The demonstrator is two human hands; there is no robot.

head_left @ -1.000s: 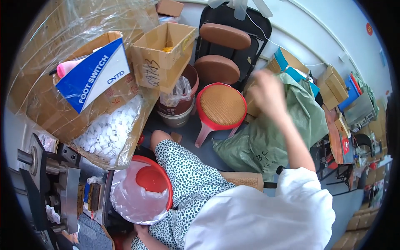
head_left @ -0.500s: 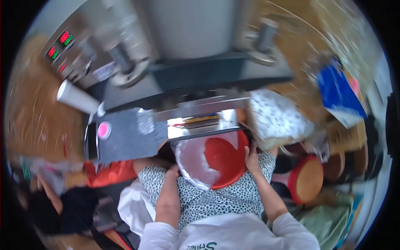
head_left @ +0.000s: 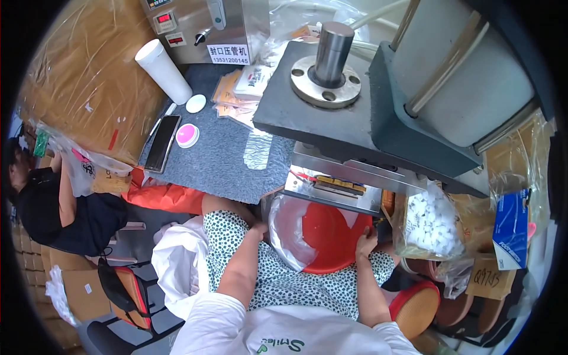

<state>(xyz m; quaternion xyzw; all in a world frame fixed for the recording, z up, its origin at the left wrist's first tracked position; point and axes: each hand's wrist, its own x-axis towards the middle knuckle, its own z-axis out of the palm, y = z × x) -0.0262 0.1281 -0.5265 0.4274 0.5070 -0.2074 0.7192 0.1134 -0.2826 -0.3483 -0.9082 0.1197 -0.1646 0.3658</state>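
Right hand [head_left: 365, 244] grips the rim of the red basin [head_left: 331, 236], held on the lap under the press [head_left: 367, 118]; left hand [head_left: 258, 229] is closed on its bag liner [head_left: 290, 231]. Basin looks empty, so filling isn't begun; white pcs sit in a bag [head_left: 432, 225] nearby.

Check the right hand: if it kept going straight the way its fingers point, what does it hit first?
The right hand grips the red basin's rim, fingers pointing up-left. Straight on, it probably meets the basin's clear plastic liner first; depth is unclear.
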